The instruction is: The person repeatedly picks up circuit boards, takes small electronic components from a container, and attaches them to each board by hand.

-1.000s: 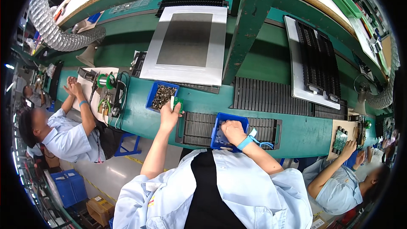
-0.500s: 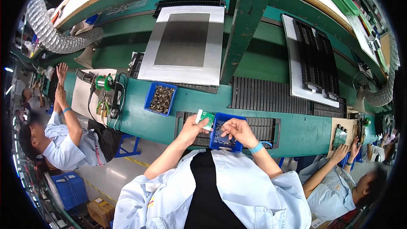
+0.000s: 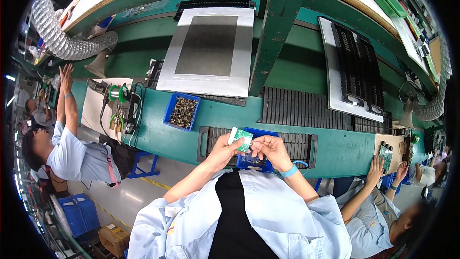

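My left hand (image 3: 223, 152) grips a small green circuit board (image 3: 243, 137) with a white strip along its left edge, held tilted above the blue bin in front of me. The fingertips of my right hand (image 3: 274, 151) are pinched together at the board's right edge. Whatever lies between them is too small to make out. Below both hands stands the blue bin (image 3: 261, 131), mostly covered by them. A black slotted rack (image 3: 302, 146) lies flat beneath this bin on the green bench. Around my right wrist is a blue band with a cord.
Left of my hands sits another blue bin (image 3: 168, 109) full of small metal-legged parts. Beyond it are a soldering stand with a green wire spool (image 3: 115, 93) and a white-framed panel (image 3: 165, 69). Black racks (image 3: 297, 108) lie to the right. Co-workers sit on both sides.
My right hand has risen from inside the bin to the board's edge. My left hand has shifted the board slightly right, over the bin. The left co-worker's arms have moved.
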Action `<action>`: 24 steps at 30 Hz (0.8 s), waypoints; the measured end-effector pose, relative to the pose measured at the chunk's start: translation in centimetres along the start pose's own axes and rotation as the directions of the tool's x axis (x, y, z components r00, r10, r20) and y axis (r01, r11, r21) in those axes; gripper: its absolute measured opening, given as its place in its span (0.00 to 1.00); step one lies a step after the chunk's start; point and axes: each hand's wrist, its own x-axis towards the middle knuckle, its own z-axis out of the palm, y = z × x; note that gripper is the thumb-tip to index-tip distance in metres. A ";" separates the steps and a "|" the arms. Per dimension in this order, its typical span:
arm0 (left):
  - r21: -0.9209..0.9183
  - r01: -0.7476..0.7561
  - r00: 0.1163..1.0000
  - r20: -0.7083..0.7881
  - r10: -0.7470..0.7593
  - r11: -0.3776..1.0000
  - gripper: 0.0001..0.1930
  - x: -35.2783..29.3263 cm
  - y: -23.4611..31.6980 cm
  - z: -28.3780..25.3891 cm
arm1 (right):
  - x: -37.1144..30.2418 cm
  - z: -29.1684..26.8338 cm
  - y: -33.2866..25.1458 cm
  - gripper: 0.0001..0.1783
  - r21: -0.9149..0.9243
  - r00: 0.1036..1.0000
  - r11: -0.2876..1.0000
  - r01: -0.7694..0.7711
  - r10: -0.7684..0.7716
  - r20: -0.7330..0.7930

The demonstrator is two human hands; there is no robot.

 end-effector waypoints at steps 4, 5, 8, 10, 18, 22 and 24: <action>0.000 -0.009 1.000 -0.005 0.009 1.000 0.07 -0.1 0.3 0.7 | -0.1 0.2 0.1 0.04 -0.035 0.999 0.999 -0.008 0.006 -0.050; 0.000 -0.013 1.000 -0.007 0.013 1.000 0.06 -0.1 0.3 0.8 | -0.2 0.3 0.1 0.04 -0.046 0.998 0.999 -0.011 0.008 -0.067; 0.090 -0.056 0.998 -0.014 0.057 0.994 0.06 0.0 -0.1 0.8 | -0.3 0.6 -0.1 0.04 -0.097 0.997 0.995 -0.013 0.006 -0.073; 0.179 -0.098 0.995 -0.018 0.102 0.979 0.06 0.0 -0.4 0.7 | -0.4 0.9 -0.2 0.03 -0.147 0.997 0.989 -0.016 0.005 -0.078; 0.071 -0.096 0.994 0.050 0.093 0.993 0.05 0.1 -0.3 0.1 | 0.1 0.3 1.4 0.03 0.074 1.000 0.997 0.012 -0.014 0.026; -0.039 -0.058 0.993 0.104 0.062 0.998 0.05 0.1 -0.3 -0.3 | 0.6 -0.2 2.6 0.03 0.299 0.992 0.951 -0.075 0.040 0.122; -0.104 -0.012 0.992 0.126 0.026 0.995 0.05 0.1 -0.3 -0.3 | 0.8 -0.2 3.0 0.06 0.373 0.985 0.920 -0.122 0.066 0.160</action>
